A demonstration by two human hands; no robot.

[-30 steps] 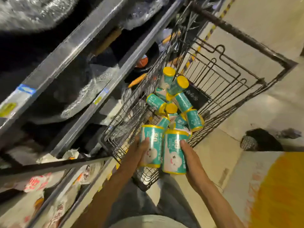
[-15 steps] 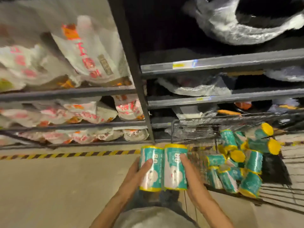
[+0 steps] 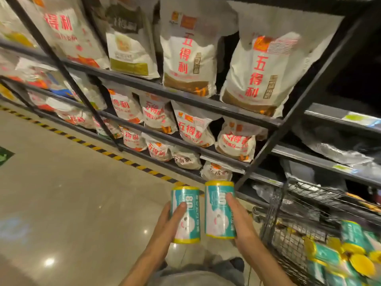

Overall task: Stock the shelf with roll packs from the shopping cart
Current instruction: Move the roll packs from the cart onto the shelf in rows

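Now left hand (image 3: 172,218) grips one roll pack (image 3: 185,214); right hand (image 3: 239,218) grips second roll pack (image 3: 219,209), fingers apparently wrapped behind.

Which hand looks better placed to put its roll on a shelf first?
Probably the right hand: its roll pack is held higher and nearer the shelf rack than the left hand's roll pack. Which shelf is meant isn't shown.

Teal-and-white cylindrical roll pack (image 3: 186,215) gripped by the left hand (image 3: 169,220): "80"
White plastic sacks (image 3: 190,56) on the shelves above the hands: red "五得利"
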